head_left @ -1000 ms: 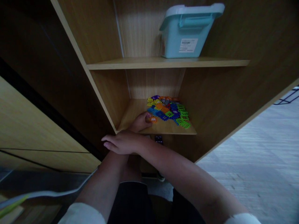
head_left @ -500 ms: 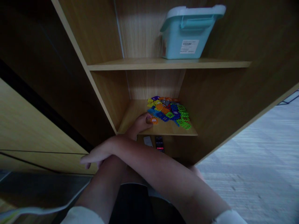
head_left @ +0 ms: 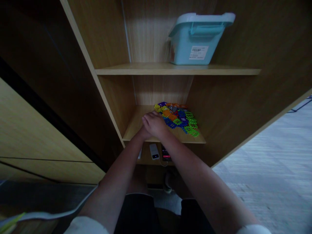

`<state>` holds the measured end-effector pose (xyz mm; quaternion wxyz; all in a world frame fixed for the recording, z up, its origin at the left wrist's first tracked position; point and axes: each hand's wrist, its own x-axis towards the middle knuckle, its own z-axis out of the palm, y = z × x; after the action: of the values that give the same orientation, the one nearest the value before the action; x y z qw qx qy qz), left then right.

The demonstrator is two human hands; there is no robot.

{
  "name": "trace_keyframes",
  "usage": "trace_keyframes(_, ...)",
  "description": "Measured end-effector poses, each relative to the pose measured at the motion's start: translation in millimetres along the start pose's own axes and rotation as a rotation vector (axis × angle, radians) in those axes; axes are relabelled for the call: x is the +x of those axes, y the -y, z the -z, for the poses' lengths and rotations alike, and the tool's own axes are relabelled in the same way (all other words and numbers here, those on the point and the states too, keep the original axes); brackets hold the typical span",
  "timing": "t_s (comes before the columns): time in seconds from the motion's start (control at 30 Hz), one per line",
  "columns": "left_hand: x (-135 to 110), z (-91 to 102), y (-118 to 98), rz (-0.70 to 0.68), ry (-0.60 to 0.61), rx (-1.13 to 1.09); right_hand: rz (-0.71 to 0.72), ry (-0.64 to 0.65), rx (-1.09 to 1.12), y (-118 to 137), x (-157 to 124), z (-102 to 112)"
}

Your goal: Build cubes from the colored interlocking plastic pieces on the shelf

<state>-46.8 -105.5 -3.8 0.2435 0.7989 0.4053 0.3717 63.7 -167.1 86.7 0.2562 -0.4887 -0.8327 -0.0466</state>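
Observation:
My right hand (head_left: pixel 155 124) lies over my left hand (head_left: pixel 144 133) above the front left of the middle shelf (head_left: pixel 133 126). Its fingers are curled down, and whatever they may hold is out of sight. Of my left hand only the back near the wrist shows; its fingers are covered. Right beside both hands spreads a heap of colourful toothed plastic pieces (head_left: pixel 177 121), in blue, orange, yellow, green and red. The orange piece seen before in my left hand cannot be made out now.
A light blue lidded box (head_left: pixel 198 40) stands on the upper shelf (head_left: pixel 146 69). Below the hands lie a white device (head_left: pixel 154 151) and a dark phone (head_left: pixel 166 154) with a lit screen. Side panels of the cabinet (head_left: pixel 226 110) rise left and right.
My right hand has swung from the far left, where its arm crossed over my left arm, onto my left hand. The orange piece at my left fingers has gone out of sight.

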Motion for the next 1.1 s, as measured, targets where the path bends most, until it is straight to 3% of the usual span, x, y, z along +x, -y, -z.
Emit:
trace_keyframes(0.13,2,2.6,2,0.001,0.063,-0.029,-0.315,-0.121,-0.194,-90,-27,-5)
trace_keyframes(0.27,1,2.3,2,0.028,0.035,-0.017,-0.417,-0.124,-0.248,-132,-48,-20)
trace_keyframes(0.5,0,3.0,2,0.027,0.050,-0.023,-0.513,-0.127,-0.232,-147,-47,-42)
trace_keyframes(0.77,0,3.7,3,0.017,0.058,0.000,-0.588,-0.091,-0.195,-153,-47,-43)
trace_keyframes(0.97,1,2.9,6,0.011,0.047,0.001,-0.596,-0.196,-0.168,-147,-51,-36)
trace_keyframes(1.1,1,3.4,5,0.001,0.048,-0.026,-0.468,-0.304,-0.053,-146,-58,-35)
